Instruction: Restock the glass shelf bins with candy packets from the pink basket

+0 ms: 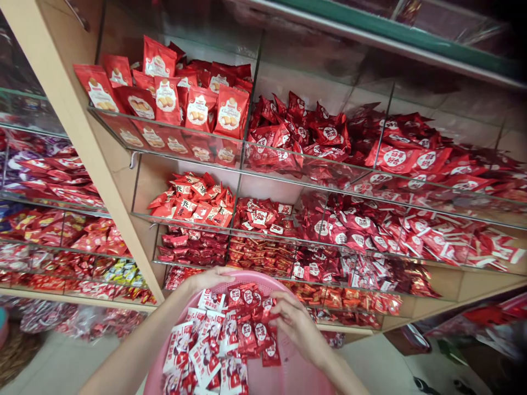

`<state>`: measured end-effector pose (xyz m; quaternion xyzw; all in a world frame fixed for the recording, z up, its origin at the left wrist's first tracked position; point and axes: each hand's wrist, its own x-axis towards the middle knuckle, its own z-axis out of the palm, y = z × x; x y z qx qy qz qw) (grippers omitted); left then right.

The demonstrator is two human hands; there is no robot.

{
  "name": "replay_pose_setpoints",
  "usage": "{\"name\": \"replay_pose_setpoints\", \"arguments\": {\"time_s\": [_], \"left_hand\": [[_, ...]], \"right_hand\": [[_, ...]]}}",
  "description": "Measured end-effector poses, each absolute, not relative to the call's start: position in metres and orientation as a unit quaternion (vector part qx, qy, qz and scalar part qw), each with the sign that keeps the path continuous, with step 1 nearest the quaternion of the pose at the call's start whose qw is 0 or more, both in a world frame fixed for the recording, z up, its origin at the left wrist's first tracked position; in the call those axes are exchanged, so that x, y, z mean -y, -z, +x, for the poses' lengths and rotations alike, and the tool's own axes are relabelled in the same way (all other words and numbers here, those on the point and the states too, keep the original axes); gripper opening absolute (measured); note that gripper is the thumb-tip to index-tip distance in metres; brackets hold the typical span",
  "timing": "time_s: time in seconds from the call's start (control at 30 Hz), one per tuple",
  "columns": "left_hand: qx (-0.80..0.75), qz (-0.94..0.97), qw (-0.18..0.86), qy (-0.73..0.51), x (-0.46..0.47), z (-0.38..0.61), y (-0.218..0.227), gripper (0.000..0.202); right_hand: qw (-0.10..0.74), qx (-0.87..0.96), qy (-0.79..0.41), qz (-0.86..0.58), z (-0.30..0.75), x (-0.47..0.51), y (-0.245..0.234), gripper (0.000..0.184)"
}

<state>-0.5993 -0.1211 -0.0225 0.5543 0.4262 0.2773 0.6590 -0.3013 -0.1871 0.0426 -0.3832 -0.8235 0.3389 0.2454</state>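
Note:
A pink plastic basket [284,378] sits low in the middle, filled with small red and white snack packets [222,340]. My left hand [208,278] grips the basket's far rim, fingers curled over it. My right hand [297,325] reaches into the basket from the right, its fingers closed on a few red packets [265,321] in the pile. Just beyond the basket rise clear acrylic shelf bins [247,151] packed with red wrapped snacks.
A wooden upright [82,142] divides this shelf unit from another at the left holding mixed candy bins [61,236]. A green-edged shelf [391,33] runs across the top. Pale floor shows at bottom left and bottom right, with dark objects at the right corner.

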Motion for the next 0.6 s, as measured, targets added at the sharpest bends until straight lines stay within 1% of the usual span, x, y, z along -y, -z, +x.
{"name": "replay_pose_setpoints", "arguments": {"time_s": [0.1,0.27,0.47,0.6], "left_hand": [[-0.433,0.548,0.66,-0.276,0.121,-0.598,0.019,0.05],[-0.421,0.566,0.65,-0.282,0.121,-0.599,0.019,0.049],[-0.432,0.594,0.62,-0.276,0.12,-0.6,0.023,0.044],[-0.43,0.595,0.627,-0.261,0.12,-0.6,0.02,0.045]], "right_hand": [[0.208,0.832,-0.368,-0.361,-0.301,0.189,-0.033,0.022],[0.185,0.836,-0.4,-0.326,-0.305,0.19,-0.02,0.02],[0.119,0.854,-0.384,-0.331,-0.31,0.187,-0.02,0.023],[0.072,0.866,-0.347,-0.352,-0.311,0.19,-0.019,0.024]]}}
